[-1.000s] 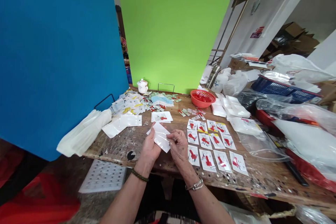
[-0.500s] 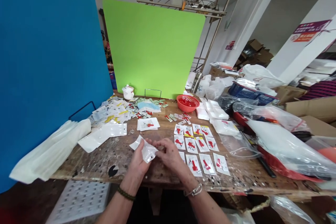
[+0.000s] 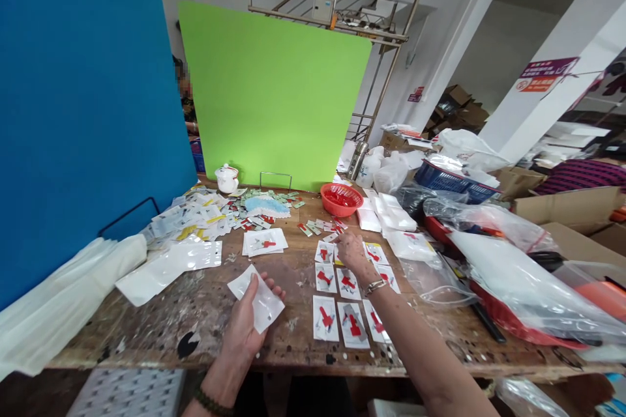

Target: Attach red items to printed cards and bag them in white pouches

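Observation:
A small white plastic pouch (image 3: 264, 305) lies in my left hand (image 3: 247, 322), held under the thumb with the fingers behind it. My right hand (image 3: 353, 253) has its bent fingertips down at small red and green tag strips (image 3: 320, 227); whatever they pinch is too small to make out. Beneath the right hand and forearm are rows of white pouches (image 3: 325, 318) with red pieces on them, some partly covered by the arm. A short stack of flat white pouches (image 3: 264, 242), its top one bearing a red piece, lies beyond my left hand.
A red plastic basket (image 3: 341, 199) stands behind the tags. Left are a heap of printed packets (image 3: 188, 215), blank white pouches (image 3: 169, 268) and a white cloth-like bundle (image 3: 73, 303). Plastic bags (image 3: 533, 273) crowd the right side. A green panel (image 3: 274, 91) closes off the back.
My right hand has left the pouch and moved forward and right to the tag strips. My left hand keeps the pouch and has shifted slightly left and nearer. The camera view has turned a little.

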The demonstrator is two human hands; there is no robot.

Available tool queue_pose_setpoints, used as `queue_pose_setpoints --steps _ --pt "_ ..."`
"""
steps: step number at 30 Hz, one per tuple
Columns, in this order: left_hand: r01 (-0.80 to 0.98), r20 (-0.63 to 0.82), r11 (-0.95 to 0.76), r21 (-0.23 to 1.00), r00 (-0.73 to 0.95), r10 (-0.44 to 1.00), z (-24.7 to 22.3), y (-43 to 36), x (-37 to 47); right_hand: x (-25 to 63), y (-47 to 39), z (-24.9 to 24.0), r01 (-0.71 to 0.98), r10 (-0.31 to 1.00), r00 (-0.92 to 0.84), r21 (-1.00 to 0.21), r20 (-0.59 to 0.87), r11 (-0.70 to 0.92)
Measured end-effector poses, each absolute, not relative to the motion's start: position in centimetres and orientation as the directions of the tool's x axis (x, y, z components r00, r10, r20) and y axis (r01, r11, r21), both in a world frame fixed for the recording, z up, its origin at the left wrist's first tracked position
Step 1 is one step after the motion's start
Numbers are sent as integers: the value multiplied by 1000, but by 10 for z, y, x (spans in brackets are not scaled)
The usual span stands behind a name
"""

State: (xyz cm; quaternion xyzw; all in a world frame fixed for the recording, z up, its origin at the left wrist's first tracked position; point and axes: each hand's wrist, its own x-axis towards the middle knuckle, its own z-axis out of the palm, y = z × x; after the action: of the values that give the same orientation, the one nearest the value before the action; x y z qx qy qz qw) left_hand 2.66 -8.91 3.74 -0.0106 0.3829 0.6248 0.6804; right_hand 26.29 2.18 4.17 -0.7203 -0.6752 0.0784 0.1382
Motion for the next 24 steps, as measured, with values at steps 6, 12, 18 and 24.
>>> queue_pose_setpoints --steps 6,12,18,24 --pt "-848 -531 224 481 -78 844 34 -88 27 258 45 31 960 998 63 -274 25 -53" --pt "-834 -534 231 501 -89 841 29 -88 26 254 59 40 960 998 60 -272 -34 -67" --pt "-830 -532 221 513 -105 840 29 -87 27 255 52 47 964 993 34 -257 -112 -62" --pt "-831 -532 220 511 -105 840 29 -88 28 256 56 45 972 985 89 -205 -145 -118"
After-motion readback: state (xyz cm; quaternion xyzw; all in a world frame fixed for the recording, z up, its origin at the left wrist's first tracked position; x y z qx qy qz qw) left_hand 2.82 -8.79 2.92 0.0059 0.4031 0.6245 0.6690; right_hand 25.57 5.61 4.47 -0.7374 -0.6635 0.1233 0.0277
